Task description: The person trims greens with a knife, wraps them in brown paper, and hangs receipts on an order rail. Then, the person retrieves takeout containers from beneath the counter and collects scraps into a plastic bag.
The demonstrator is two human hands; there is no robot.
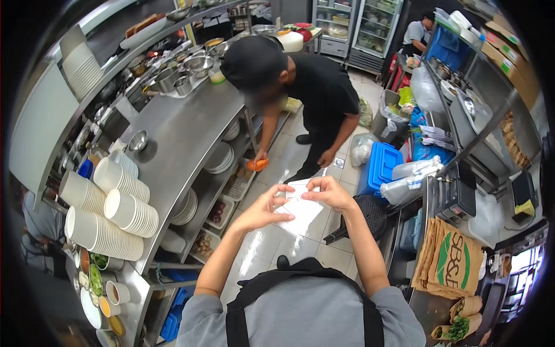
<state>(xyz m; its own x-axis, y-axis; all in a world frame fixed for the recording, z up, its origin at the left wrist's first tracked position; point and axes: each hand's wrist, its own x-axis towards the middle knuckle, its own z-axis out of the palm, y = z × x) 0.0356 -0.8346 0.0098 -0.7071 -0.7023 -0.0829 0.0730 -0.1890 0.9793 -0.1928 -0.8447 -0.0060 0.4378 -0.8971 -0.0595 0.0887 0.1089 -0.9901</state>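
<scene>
A white paper slip (pixel 302 215), brightly lit, is held up in front of my chest between both hands. My left hand (pixel 263 207) grips its left side with the thumb and fingers. On the other side, my right hand (pixel 331 194) pinches the upper right part of the slip. Any print on the paper is washed out by glare. Just beyond my hands, a co-worker (pixel 315 87) in black bends toward the lower shelf, one hand around an orange item (pixel 257 165) whose kind I cannot make out.
To the left runs a steel counter (pixel 191 127) with stacked white paper tubs (pixel 104 243) and a metal bowl (pixel 138 140). Plates (pixel 219 158) sit on its undershelf. At right are a blue bin (pixel 383 161), a black stool (pixel 370 217) and brown paper bags (pixel 448 257).
</scene>
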